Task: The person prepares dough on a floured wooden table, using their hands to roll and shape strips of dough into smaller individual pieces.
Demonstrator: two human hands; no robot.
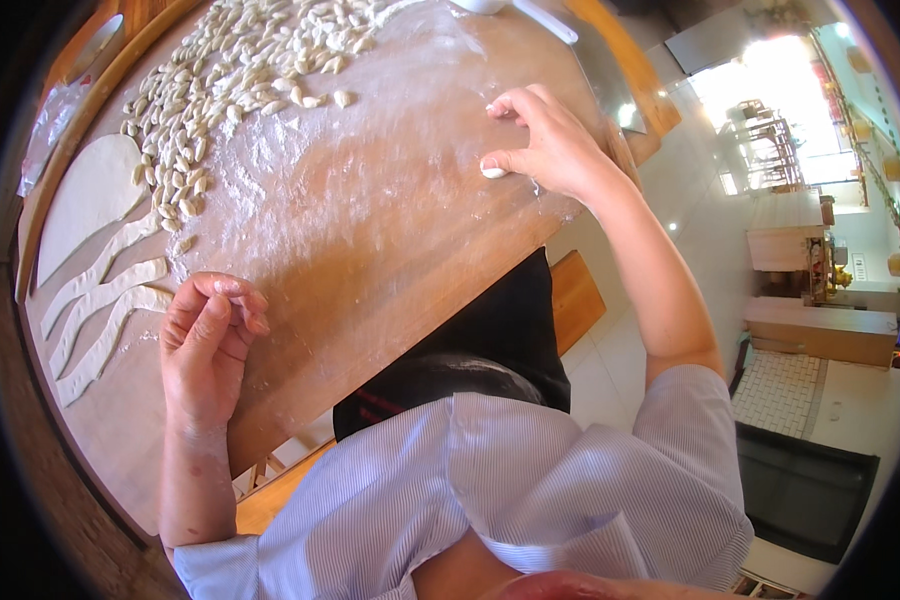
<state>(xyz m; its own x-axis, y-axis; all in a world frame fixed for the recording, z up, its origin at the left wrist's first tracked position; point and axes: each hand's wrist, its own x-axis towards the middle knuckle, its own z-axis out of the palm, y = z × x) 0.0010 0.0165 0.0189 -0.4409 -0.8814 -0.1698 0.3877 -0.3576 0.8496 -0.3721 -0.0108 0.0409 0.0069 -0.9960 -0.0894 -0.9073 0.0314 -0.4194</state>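
Observation:
My left hand (210,337) hovers over the near left of a floured wooden board (360,217), fingers curled, thumb tip close to the index finger. Whether something small sits between them is hidden. Just left of it lie three dough strips (105,330), the nearest reaching the hand's edge. My right hand (551,142) is at the board's right side, thumb and fingers spread apart. A small white spot, dough or flour, shows at its thumb tip; which one is unclear. Many small shaped dough pieces (232,67) are heaped at the far left, beside a flat dough sheet (90,195).
A long wooden rolling pin (82,124) lies along the left edge, near a plastic bag (52,127) and a metal bowl (96,46). A white handled utensil (547,19) and a shiny metal blade (607,86) are at the far right. A wooden stool (576,296) stands below.

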